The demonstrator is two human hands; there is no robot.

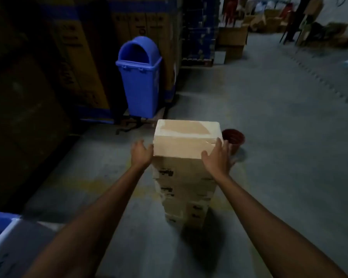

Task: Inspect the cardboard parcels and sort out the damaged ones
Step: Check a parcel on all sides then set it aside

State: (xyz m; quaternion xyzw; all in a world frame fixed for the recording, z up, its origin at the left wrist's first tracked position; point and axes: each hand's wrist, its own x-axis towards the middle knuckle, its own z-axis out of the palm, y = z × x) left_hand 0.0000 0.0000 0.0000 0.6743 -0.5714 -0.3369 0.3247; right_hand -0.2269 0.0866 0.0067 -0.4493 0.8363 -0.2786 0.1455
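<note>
Top parcel [186, 141] sits at the head of a tall stack of parcels [183, 189] standing on the concrete floor [279, 157], in the middle of the aisle. It is clamped between both hands. The left grip [142, 152] is spread against its left side. The right grip [216, 155] lies flat on its right side, fingers straight and pointing to the far end, thumb on the near face. Neither pinches an edge. The hold looks like a squeeze from both sides, which suits a plain taped box with no handle and keeps it level as it comes off the stack. Whether it has already left the parcel below I cannot tell.

Its glossy tape catches the light, and no dent or tear shows on the top or near face from here. The other faces are hidden, so it probably has to be lifted and turned to be judged.

A blue bin [139, 77] stands far left against tall cartons [72, 57]. A small red pot [233, 138] stands just right of the stack, close enough to be knocked.
</note>
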